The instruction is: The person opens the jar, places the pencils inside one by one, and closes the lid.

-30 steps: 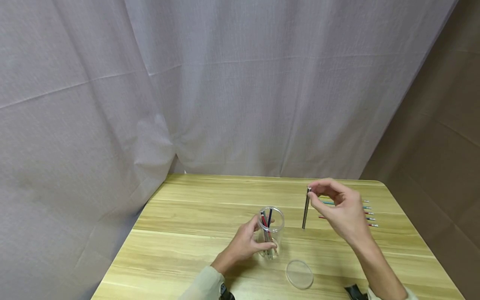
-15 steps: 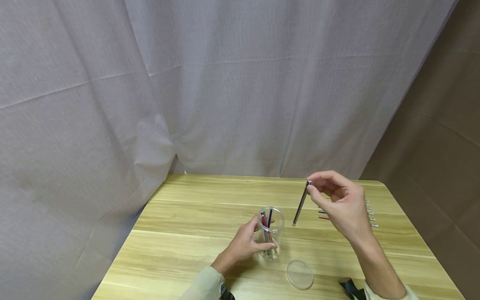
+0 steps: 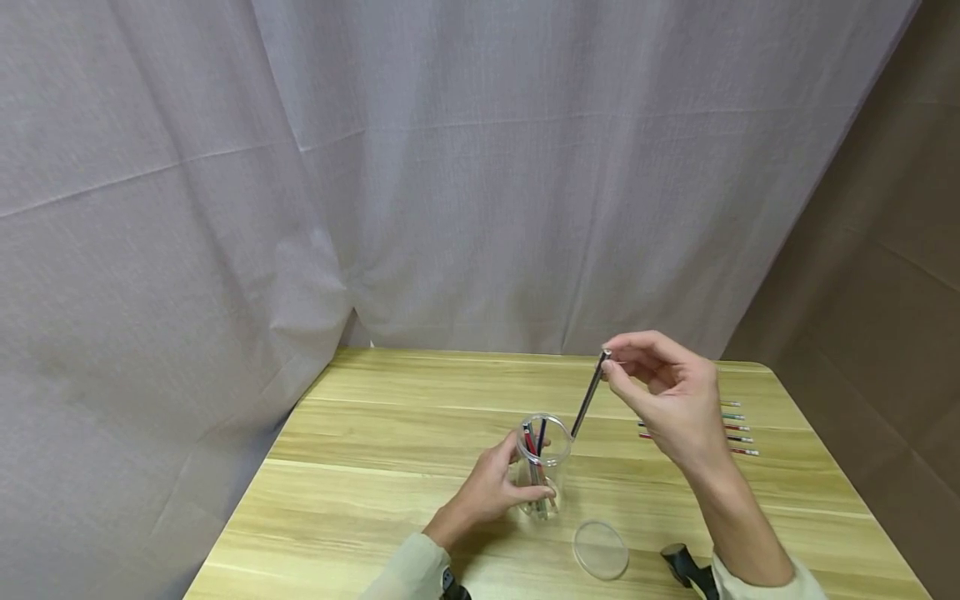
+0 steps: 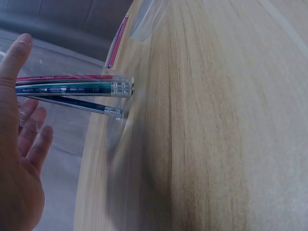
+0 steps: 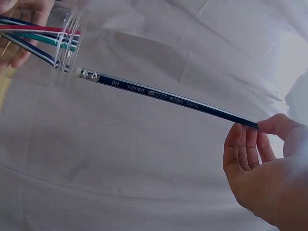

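A clear plastic jar [image 3: 561, 467] stands on the wooden table, several pencils [image 4: 72, 88] leaning inside with their eraser ends down. My left hand [image 3: 487, 485] grips the jar round its side, thumb in front. In the right wrist view, my right hand [image 5: 269, 163] pinches a dark blue pencil [image 5: 178, 99] by the end away from its eraser. That pencil slants down to the left, its eraser [image 5: 80, 73] close to the jar's open mouth [image 5: 67, 43]. Whether it touches the rim cannot be told.
A round clear lid [image 3: 600, 550] lies on the table in front of the jar. Several pencils with erasers [image 3: 738, 427] lie in a row at the right, partly behind my right forearm. A grey curtain [image 3: 465, 208] hangs behind the table [image 3: 337, 417].
My right hand has moved left and slightly up, bringing the pencil from nearly upright to a slant by the jar's mouth. The left hand and the jar have stayed in place.
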